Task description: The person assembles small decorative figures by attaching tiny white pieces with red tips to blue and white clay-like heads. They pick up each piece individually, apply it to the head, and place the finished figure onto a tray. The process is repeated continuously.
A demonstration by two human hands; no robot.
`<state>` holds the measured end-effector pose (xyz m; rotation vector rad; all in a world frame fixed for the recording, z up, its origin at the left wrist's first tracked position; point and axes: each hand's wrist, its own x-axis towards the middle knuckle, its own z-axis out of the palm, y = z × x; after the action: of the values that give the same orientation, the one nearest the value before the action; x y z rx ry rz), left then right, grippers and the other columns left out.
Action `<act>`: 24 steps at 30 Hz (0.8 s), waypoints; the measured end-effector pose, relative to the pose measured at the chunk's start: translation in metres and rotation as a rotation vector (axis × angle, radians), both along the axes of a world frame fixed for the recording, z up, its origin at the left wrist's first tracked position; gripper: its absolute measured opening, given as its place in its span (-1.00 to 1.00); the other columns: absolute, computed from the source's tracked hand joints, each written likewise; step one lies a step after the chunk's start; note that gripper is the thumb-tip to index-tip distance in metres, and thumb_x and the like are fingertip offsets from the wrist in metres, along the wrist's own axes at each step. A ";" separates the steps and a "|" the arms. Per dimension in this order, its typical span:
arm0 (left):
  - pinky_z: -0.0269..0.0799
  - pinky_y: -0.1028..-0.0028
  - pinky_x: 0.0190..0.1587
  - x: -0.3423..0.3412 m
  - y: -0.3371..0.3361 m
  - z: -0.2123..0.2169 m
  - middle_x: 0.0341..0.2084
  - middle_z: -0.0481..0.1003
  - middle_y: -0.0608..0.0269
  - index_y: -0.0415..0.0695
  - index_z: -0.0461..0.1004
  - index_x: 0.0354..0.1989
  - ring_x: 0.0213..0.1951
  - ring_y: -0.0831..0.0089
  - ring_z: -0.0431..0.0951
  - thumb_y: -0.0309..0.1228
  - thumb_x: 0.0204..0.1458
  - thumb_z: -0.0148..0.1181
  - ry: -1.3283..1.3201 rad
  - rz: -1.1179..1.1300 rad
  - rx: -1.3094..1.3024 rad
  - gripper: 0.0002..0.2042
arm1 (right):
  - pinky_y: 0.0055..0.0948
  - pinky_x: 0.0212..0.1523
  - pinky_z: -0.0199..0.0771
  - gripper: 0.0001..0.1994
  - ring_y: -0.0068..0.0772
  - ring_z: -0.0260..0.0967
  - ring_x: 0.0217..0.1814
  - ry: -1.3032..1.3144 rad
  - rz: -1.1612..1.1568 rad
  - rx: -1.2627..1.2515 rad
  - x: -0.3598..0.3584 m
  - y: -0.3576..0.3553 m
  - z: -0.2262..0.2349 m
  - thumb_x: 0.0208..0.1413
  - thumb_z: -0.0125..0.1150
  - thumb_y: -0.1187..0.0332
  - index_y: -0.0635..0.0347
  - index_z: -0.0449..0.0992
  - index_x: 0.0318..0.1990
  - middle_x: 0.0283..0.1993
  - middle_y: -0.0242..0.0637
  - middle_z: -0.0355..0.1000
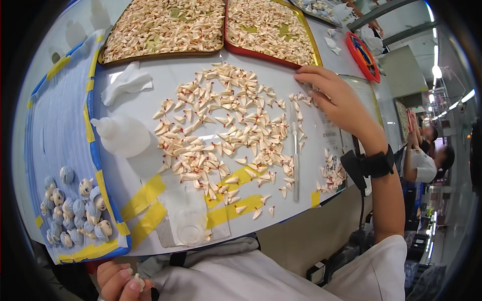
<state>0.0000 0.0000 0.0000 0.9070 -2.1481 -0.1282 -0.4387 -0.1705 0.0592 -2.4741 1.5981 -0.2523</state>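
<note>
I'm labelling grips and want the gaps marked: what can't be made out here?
1. Small cream knobbed piece in the bare left hand: head view, partly hidden by the fingers.
2. Bare right hand: head view, its back hides the palm; any grip is unclear.
3. Red-rimmed gold tray: head view, far side cut off by the upper edge.
4. White-shirted person: head view, hands too small to read.
</note>
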 end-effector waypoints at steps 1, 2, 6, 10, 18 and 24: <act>0.40 0.34 -0.27 -0.001 -0.003 0.003 -0.09 0.29 -0.08 -0.19 0.35 -0.14 -0.29 0.12 0.45 -0.34 -0.04 0.18 0.004 -0.037 0.005 -0.69 | -0.41 0.06 0.20 -0.67 -0.24 0.20 0.09 0.018 -0.020 -0.012 -0.005 0.003 0.000 -0.05 -0.04 0.59 0.21 0.36 -0.06 0.04 -0.23 0.27; 0.47 0.36 -0.18 -0.002 -0.004 0.004 -0.01 0.28 -0.12 -0.21 0.38 -0.16 -0.21 0.05 0.50 -0.36 -0.03 0.19 0.007 -0.075 0.010 -0.71 | -0.44 0.03 0.22 -0.65 -0.27 0.21 0.07 0.036 -0.041 -0.023 -0.010 0.005 0.000 -0.05 -0.05 0.59 0.20 0.36 -0.04 0.03 -0.25 0.27; 0.41 0.32 -0.30 -0.007 -0.011 -0.001 -0.16 0.34 -0.08 -0.23 0.35 -0.18 -0.31 0.12 0.45 -0.42 -0.05 0.16 0.050 -0.060 -0.004 -0.74 | -0.35 -0.03 0.26 -0.75 -0.12 0.27 -0.05 -0.025 -0.107 -0.031 -0.024 0.007 0.003 -0.05 -0.09 0.58 0.27 0.39 -0.17 -0.10 -0.17 0.33; 0.27 0.33 -0.46 -0.001 -0.004 -0.002 -0.27 0.30 0.00 -0.17 0.29 -0.12 -0.44 0.23 0.35 -0.43 -0.06 0.12 0.017 0.001 0.066 -0.70 | -0.37 -0.07 0.28 -0.74 -0.13 0.30 -0.10 -0.044 -0.127 0.098 -0.017 0.023 0.017 -0.05 -0.13 0.61 0.28 0.39 -0.18 -0.15 -0.16 0.36; 0.27 0.36 -0.40 -0.002 -0.003 0.000 -0.30 0.32 0.01 -0.15 0.30 -0.14 -0.38 0.23 0.35 -0.41 -0.07 0.15 -0.017 0.106 0.114 -0.70 | -0.37 0.05 0.23 -0.67 -0.08 0.26 0.02 -0.033 -0.157 -0.031 -0.036 0.014 0.001 -0.06 -0.14 0.61 0.28 0.38 -0.09 0.00 -0.10 0.33; 0.26 0.35 -0.33 0.002 -0.003 -0.004 -0.30 0.34 0.02 -0.15 0.31 -0.16 -0.36 0.25 0.34 -0.39 -0.06 0.16 -0.032 0.140 0.125 -0.71 | -0.32 0.12 0.17 -0.65 -0.05 0.20 0.11 0.001 -0.218 0.052 -0.012 0.062 0.007 -0.05 -0.17 0.61 0.29 0.37 -0.07 0.10 -0.05 0.25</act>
<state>0.0024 -0.0027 -0.0040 1.1358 -2.1168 -0.1805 -0.4512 -0.1084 0.0667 -2.2629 1.8508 -0.2364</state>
